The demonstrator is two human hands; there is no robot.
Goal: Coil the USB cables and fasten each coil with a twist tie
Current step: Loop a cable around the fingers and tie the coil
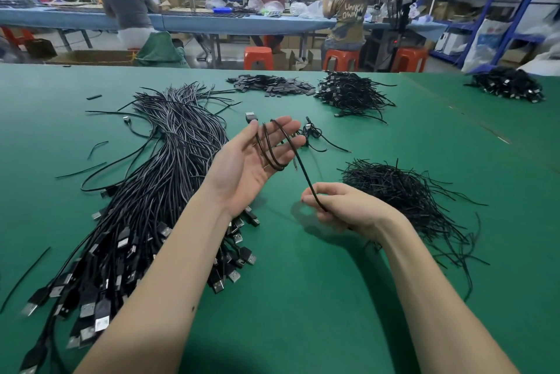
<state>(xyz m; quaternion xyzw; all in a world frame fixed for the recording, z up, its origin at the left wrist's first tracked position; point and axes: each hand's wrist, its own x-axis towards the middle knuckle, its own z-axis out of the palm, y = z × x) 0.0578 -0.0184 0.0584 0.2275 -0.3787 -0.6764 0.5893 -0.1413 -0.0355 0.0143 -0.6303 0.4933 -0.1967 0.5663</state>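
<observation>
My left hand (251, 158) is palm up above the green table, fingers nearly straight, with a black USB cable (291, 146) looped a couple of times around them. The cable's USB plug (251, 117) sticks up past the thumb. From the loops the cable runs down to my right hand (342, 207), which pinches it between thumb and curled fingers. A large bundle of uncoiled USB cables (157, 191) lies under my left forearm. A heap of thin black twist ties (403, 188) sits just right of my right hand. One tied coil (312, 132) lies beyond my left fingers.
A pile of coiled cables (351, 93) and a flat heap of small black parts (272, 85) lie at the table's far side. Another cable pile (509, 85) sits on the neighbouring table. Loose cable pieces (97, 146) scatter at left. People work at a bench behind.
</observation>
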